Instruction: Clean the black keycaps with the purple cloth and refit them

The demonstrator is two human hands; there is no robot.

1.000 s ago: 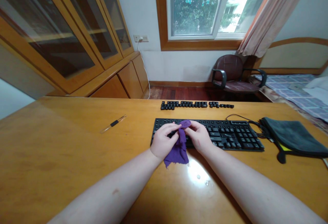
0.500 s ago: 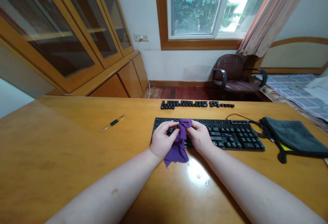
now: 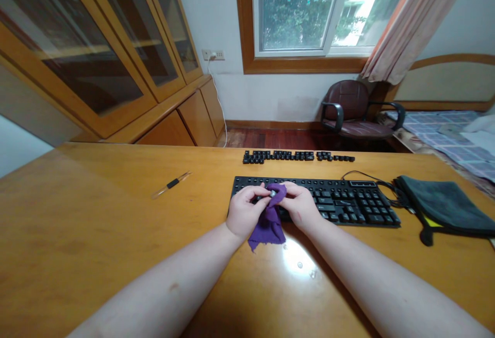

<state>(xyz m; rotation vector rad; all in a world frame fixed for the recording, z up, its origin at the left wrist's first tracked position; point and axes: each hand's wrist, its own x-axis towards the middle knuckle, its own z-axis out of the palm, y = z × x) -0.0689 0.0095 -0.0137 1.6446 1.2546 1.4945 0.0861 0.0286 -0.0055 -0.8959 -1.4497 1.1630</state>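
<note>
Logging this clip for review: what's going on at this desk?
A person holds a purple cloth in both hands, the left hand and right hand pinching a small keycap in its top fold, above a black keyboard. Keys are missing at its left end; loose keycaps lie in rows behind it on the desk.

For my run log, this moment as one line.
left hand: grips purple cloth | right hand: pinches cloth at small grey piece | under: black keyboard | beyond: loose keycaps
</note>
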